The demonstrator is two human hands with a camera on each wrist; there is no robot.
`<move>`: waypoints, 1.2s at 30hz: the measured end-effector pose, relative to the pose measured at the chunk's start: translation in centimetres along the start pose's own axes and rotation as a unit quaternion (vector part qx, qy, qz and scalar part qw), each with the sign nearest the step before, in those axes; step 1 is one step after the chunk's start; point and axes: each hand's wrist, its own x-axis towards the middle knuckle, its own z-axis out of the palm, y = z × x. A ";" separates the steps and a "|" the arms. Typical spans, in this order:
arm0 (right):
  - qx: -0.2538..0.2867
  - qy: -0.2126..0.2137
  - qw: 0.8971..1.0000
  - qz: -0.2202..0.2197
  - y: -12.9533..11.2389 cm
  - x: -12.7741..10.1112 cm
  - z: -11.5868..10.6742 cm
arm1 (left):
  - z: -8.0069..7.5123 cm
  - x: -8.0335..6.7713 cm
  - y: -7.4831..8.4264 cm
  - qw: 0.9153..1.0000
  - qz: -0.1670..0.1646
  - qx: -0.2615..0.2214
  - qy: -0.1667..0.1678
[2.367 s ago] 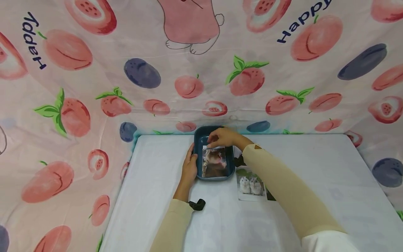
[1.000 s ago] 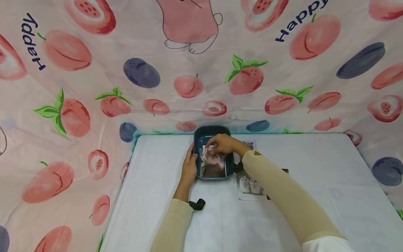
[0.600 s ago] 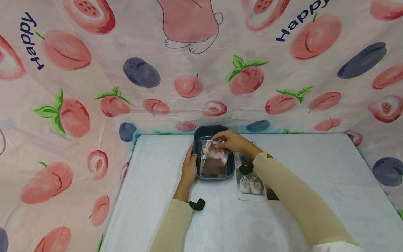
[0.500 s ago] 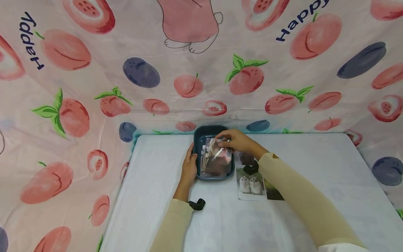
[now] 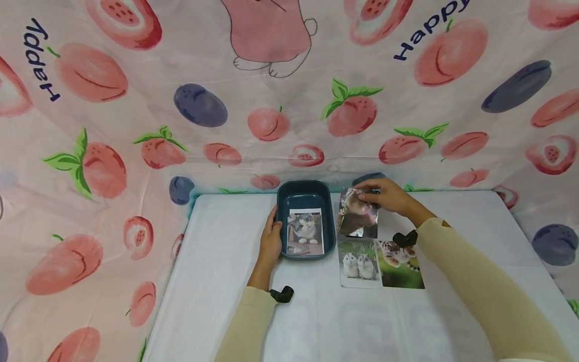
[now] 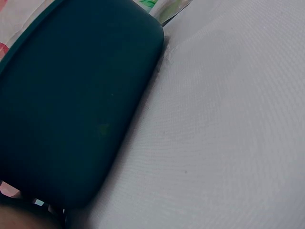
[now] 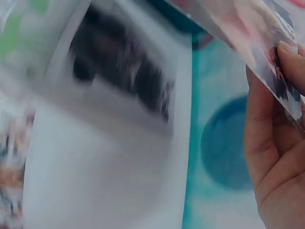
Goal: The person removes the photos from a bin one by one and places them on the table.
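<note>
My right hand (image 5: pixel 389 195) pinches a glossy photo card (image 5: pixel 358 216) by its upper right edge, thumb on one face and fingers behind it in the right wrist view. The card is over the white table, right of a dark blue tray (image 5: pixel 306 194). Inside the tray lies a cat photo card (image 5: pixel 305 232). My left hand (image 5: pixel 270 241) holds the tray's left side, thumb at the rim; the left wrist view is mostly the tray's outer wall (image 6: pixel 71 105). Below the held card lie a card with two white hamsters (image 5: pixel 359 264) and a tiger cub card (image 5: pixel 401 266).
A blurred dark photo card (image 7: pixel 124 67) lies on the table in the right wrist view, hidden behind the held card in the head view. The white tabletop (image 5: pixel 217 281) ends at a fruit-printed cloth backdrop (image 5: pixel 271 90).
My right hand has picked the glossy card out of the tray and carried it right, past the tray's side. The cat card beneath is now uncovered. My left hand has stayed on the tray.
</note>
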 end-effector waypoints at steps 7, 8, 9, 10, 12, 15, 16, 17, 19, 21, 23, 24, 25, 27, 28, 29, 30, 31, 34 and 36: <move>-0.036 0.007 0.999 0.014 2.7 -1.4 -2.2 | -0.1 -0.1 0.1 1.000 -0.003 -0.004 0.000; -0.036 0.007 0.999 0.017 3.0 -1.5 -2.4 | -0.1 -0.1 0.1 1.000 -0.003 -0.006 -0.001; -0.038 0.008 0.999 0.020 3.3 -1.5 -2.6 | -0.1 0.0 0.0 1.000 -0.002 -0.007 -0.001; -0.041 0.008 0.999 0.023 3.6 -1.6 -2.8 | -0.1 0.0 0.0 1.000 -0.002 -0.007 -0.002; -0.045 0.010 0.999 0.030 4.1 -1.7 -3.1 | -0.1 0.1 0.0 1.000 -0.002 -0.006 -0.001; -0.055 0.010 0.998 0.030 5.1 -1.8 -3.3 | -0.1 0.2 -0.2 1.000 -0.007 -0.006 0.000; -0.064 0.012 0.997 0.028 5.4 -1.9 -3.4 | -0.1 0.2 -0.2 1.000 -0.009 -0.007 0.000; -0.070 0.013 0.997 0.025 5.6 -2.0 -3.5 | -0.1 0.2 -0.2 1.000 -0.010 -0.008 0.000; -0.082 0.013 0.996 0.020 6.3 -2.2 -3.6 | -0.1 0.2 -0.2 1.000 -0.011 -0.007 0.000; -0.090 0.011 0.996 0.020 6.7 -2.5 -3.7 | 0.0 0.2 -0.2 1.000 -0.011 -0.006 -0.001; -0.096 0.008 0.995 0.021 7.1 -2.7 -3.8 | 0.1 0.2 -0.2 1.000 -0.012 -0.004 -0.002; -0.099 0.008 0.995 0.024 7.3 -2.7 -3.8 | 0.1 0.1 -0.2 1.000 -0.012 -0.003 -0.002; -0.100 0.008 0.995 0.029 7.6 -2.8 -3.8 | 0.1 0.1 -0.2 1.000 -0.012 -0.004 -0.001; -0.103 0.015 0.994 0.036 8.1 -2.7 -3.8 | 0.1 0.1 -0.1 1.000 -0.010 -0.005 0.000; -0.105 0.020 0.993 0.040 8.4 -2.6 -3.7 | 0.1 0.1 -0.1 1.000 -0.009 -0.005 0.001; -0.106 0.026 0.993 0.046 8.7 -2.5 -3.6 | 0.1 0.1 -0.1 1.000 -0.008 -0.005 0.002; -0.107 0.031 0.992 0.052 8.9 -2.4 -3.5 | 0.1 0.1 0.0 1.000 -0.007 -0.006 0.002; -0.106 0.037 0.992 0.061 9.1 -2.2 -3.3 | 0.1 0.1 0.0 1.000 -0.007 -0.007 0.002; -0.114 0.048 0.989 0.080 9.5 -2.0 -2.9 | 0.1 0.1 0.1 1.000 -0.009 -0.008 0.002; -0.121 0.052 0.987 0.093 9.6 -1.8 -2.7 | 0.1 0.1 0.1 1.000 -0.010 -0.010 0.001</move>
